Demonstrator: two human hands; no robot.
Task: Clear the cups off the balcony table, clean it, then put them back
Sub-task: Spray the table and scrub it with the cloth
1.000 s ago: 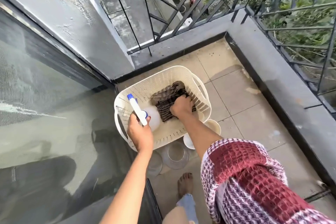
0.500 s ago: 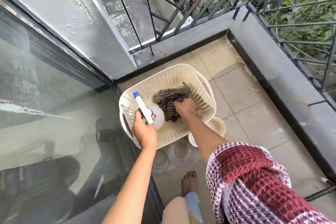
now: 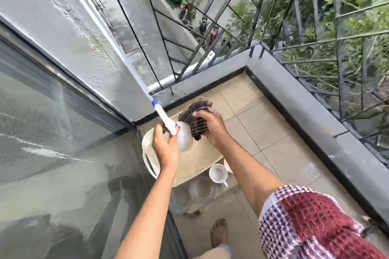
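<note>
My left hand (image 3: pixel 165 149) grips a white spray bottle (image 3: pixel 183 137) with a blue-tipped nozzle, held up above the cream plastic basket (image 3: pixel 195 164). My right hand (image 3: pixel 212 127) holds a dark striped cloth (image 3: pixel 195 121), lifted clear of the basket. On the floor tiles in front of the basket stand a white mug (image 3: pixel 217 173), a clear glass (image 3: pixel 202 189) and a second clear glass (image 3: pixel 180 200). A further white cup (image 3: pixel 227 166) shows partly behind my right forearm. The balcony table is not in view.
A glass sliding door (image 3: pixel 63 164) fills the left side. Dark metal railing (image 3: pixel 231 27) and a grey ledge (image 3: pixel 315 115) bound the balcony at the back and right. My bare foot (image 3: pixel 220 233) stands on the tiles near the glasses. A red-and-white checked cloth (image 3: pixel 315 223) hangs at lower right.
Both hands have risen out of the basket: the right hand took hold of the striped cloth and lifted it, the left raised the spray bottle. The camera tilted up.
</note>
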